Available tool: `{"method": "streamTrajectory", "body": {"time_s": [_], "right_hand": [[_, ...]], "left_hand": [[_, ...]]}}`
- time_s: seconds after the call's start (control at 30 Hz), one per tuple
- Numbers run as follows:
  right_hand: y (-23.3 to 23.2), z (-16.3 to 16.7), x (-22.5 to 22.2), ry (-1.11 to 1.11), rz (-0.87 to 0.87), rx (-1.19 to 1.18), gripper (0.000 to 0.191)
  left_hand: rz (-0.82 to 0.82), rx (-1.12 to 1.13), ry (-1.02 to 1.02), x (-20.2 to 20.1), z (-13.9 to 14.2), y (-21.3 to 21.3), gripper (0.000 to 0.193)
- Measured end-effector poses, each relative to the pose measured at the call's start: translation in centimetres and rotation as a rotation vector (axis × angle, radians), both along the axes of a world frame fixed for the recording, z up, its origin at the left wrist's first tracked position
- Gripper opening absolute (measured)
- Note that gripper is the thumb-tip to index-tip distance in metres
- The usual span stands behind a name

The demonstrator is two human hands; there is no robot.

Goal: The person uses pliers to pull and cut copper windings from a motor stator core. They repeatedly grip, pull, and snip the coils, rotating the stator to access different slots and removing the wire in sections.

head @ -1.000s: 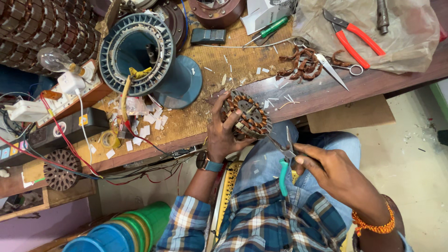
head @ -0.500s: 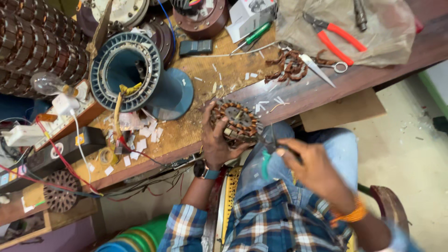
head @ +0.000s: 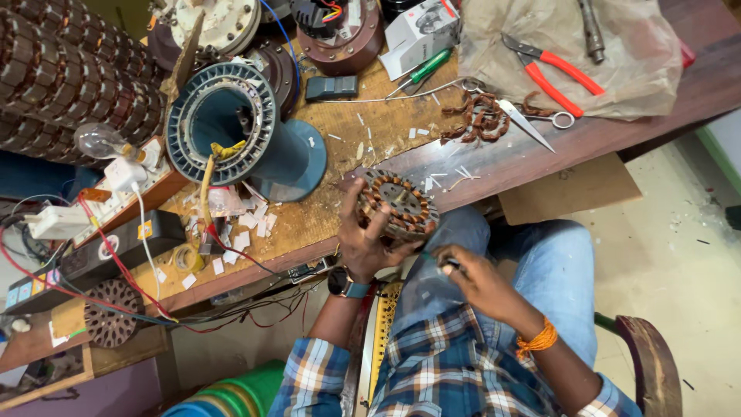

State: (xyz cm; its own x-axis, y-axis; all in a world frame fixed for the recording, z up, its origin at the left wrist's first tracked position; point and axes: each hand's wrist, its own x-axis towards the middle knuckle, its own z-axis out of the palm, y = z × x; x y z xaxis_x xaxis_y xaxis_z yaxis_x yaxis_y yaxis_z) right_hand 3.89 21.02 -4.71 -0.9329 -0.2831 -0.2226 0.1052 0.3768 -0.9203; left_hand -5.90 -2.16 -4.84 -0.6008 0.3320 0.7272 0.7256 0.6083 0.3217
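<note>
Stator [head: 397,202] face tilts up toward bench, left hand [head: 369,241] gripping it, right hand [head: 472,276] clenched.

The stator [head: 397,205] between the fingers [head: 378,225] of the left hand [head: 369,243] shows copper-brown coils on dark grey metal. Beyond the fingers, the worktop [head: 363,127] is brown wood with white paper scraps. Farther from them lie pliers [head: 549,71] with red handles and a screwdriver [head: 423,68] with a green handle. To the left of the fingers stands a blue-teal motor housing [head: 231,135]. The shirt [head: 448,367] has a blue, white and brown check pattern, the jeans [head: 559,278] are light blue, and the wristband [head: 536,340] is orange.
</note>
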Motion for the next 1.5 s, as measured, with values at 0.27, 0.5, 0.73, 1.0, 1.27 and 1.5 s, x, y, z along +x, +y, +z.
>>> {"method": "streamTrajectory", "body": {"time_s": [0.27, 0.5, 0.73, 1.0, 1.27, 1.5], "right_hand": [[2.2, -2.9, 2.7, -0.300, -0.275, -0.372, 0.043], [2.0, -5.8, 10.2, -0.785, -0.663, -1.012, 0.048], [4.1, -0.4, 7.9, -0.390, -0.205, -0.060, 0.055], [3.2, 6.6, 1.1, -0.003, -0.024, 0.075, 0.038], [3.8, 10.0, -0.4, -0.281, 0.018, 0.303, 0.051], [3.7, 9.9, 0.6, -0.081, 0.083, 0.172, 0.057]], "left_hand": [[0.038, 0.059, -0.122, 0.5, 1.0, 0.1, 0.085], [-0.005, 0.034, -0.048, 0.4, 1.6, 0.0, 0.085], [0.009, 0.029, -0.047, 0.5, 1.3, 0.3, 0.084], [-0.021, 0.000, -0.018, 0.4, 1.5, 0.2, 0.085], [-0.044, -0.020, 0.071, 0.2, 0.6, 0.1, 0.089], [-0.028, -0.013, 0.050, 0.4, 0.9, 0.2, 0.087]]}}
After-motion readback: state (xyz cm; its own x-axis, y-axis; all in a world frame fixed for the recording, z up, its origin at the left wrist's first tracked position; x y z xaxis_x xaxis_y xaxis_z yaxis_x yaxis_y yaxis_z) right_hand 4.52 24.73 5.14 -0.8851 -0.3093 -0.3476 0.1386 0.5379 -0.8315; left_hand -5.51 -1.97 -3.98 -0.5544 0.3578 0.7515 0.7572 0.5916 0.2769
